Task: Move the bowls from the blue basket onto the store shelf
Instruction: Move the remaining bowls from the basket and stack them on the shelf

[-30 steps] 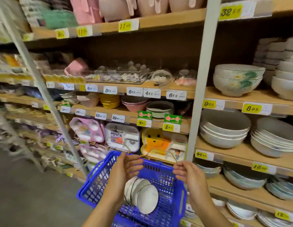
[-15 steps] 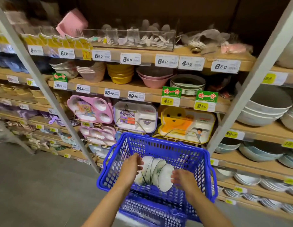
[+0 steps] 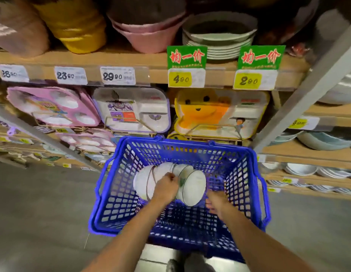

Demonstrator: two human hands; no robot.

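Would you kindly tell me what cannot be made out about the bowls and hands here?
Head view:
- Number of bowls in the blue basket: the left hand covers the stack's middle.
- Grip of the right hand: motion blur smears it.
- Bowls' pattern: too small, blurred.

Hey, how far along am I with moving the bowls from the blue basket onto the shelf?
Done: nothing yet; the nested bowls lie on their side inside the blue basket. In hand: your left hand grips the top of the stack, and your right hand is beside its near end, grip unclear. Left: lifting them out and setting them on the store shelf.
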